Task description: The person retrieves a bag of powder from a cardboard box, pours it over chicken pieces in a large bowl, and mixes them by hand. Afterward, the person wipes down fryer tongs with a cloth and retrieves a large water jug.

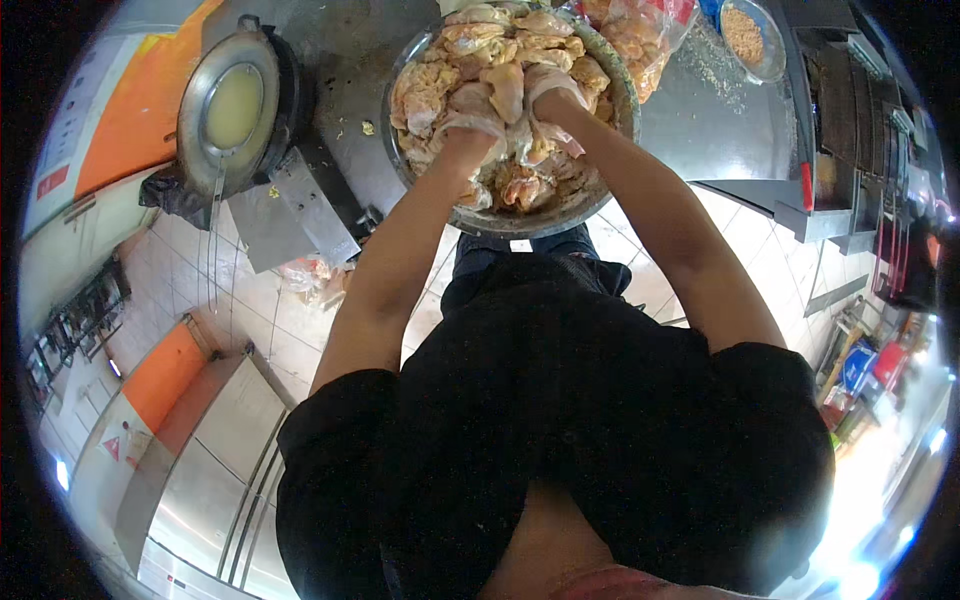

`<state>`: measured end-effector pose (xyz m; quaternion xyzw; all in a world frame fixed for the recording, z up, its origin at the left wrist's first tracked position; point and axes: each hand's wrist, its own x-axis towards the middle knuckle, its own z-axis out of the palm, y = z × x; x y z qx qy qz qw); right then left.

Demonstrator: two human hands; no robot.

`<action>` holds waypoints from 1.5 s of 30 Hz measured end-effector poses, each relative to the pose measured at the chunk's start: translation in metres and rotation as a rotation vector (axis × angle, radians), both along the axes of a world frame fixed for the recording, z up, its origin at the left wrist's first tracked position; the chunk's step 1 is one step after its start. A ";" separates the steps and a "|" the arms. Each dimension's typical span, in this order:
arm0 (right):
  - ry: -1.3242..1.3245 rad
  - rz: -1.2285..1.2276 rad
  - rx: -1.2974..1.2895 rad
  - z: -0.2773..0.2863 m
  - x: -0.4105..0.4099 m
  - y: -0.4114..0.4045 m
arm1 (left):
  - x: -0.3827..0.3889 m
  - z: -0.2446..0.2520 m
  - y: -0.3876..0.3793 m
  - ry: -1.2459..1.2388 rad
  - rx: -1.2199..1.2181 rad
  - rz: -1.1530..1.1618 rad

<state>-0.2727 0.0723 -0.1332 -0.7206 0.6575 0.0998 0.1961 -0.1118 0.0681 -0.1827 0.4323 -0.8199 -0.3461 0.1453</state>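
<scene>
A large round metal basin stands on the counter before me, heaped with raw chicken pieces that look coated in seasoning. My left hand, in a thin clear plastic glove, is pushed into the left middle of the heap. Beside it, on the right, my right hand is also gloved and among the pieces. Chicken lies between and around both hands. Their fingers are hidden by the meat and gloves, so whether either one grips a piece does not show.
At left, a wide pan holds a strainer over yellowish liquid. Behind the basin's right side lies a clear bag of chicken. A bowl of orange-brown crumbs sits farther right on the metal counter. Fryer-like equipment stands at right.
</scene>
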 end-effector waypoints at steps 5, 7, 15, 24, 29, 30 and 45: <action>-0.731 -0.503 0.228 -0.008 -0.018 0.015 | -0.010 0.013 0.010 -0.591 -0.003 -0.064; -0.106 0.203 0.183 -0.014 -0.006 0.020 | 0.000 0.026 0.031 -0.416 0.042 0.068; -0.141 0.363 -0.080 0.036 0.033 0.114 | 0.043 0.118 0.080 -0.524 -0.232 -0.176; 0.186 0.221 0.311 0.001 0.050 0.067 | 0.030 0.070 0.039 -0.522 -0.124 -0.260; -0.086 0.053 0.292 -0.002 0.042 0.045 | 0.005 0.037 0.028 -0.619 -0.127 -0.166; -0.087 0.055 0.293 -0.002 0.042 0.045 | 0.001 0.035 0.028 -0.574 -0.288 -0.120; 0.015 0.090 0.576 0.000 0.008 0.034 | 0.013 0.062 0.019 -0.527 -0.181 -0.138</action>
